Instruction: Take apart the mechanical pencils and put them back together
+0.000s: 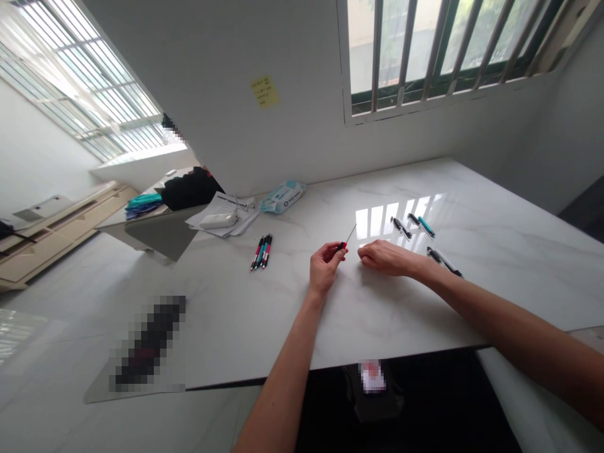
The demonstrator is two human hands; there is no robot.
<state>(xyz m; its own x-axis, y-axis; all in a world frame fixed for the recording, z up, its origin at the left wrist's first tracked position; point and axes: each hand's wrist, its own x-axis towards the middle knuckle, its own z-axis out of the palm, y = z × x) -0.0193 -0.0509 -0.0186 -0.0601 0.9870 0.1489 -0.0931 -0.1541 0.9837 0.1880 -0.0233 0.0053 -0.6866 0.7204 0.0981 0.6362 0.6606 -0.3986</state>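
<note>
My left hand [324, 268] is shut on a small screwdriver [344, 241] with a red and black handle, its thin steel shaft pointing up and to the right. My right hand [383, 257] rests just beside the shaft tip on the white marble table [302, 314], fingers curled under and nothing showing in them. To the left lies a small bunch of red, black and teal pens [261, 251]. Several dark pen-like parts [401, 228] lie beyond my right hand, including a teal-trimmed one [425, 226] and a black one [443, 261].
At the table's far left corner, a white object [218, 219] sits on loose papers [238, 214], next to a blue and white wipes pack [282, 196]. A black bag [191, 189] sits on a lower surface beyond. The near table edge runs below my forearms.
</note>
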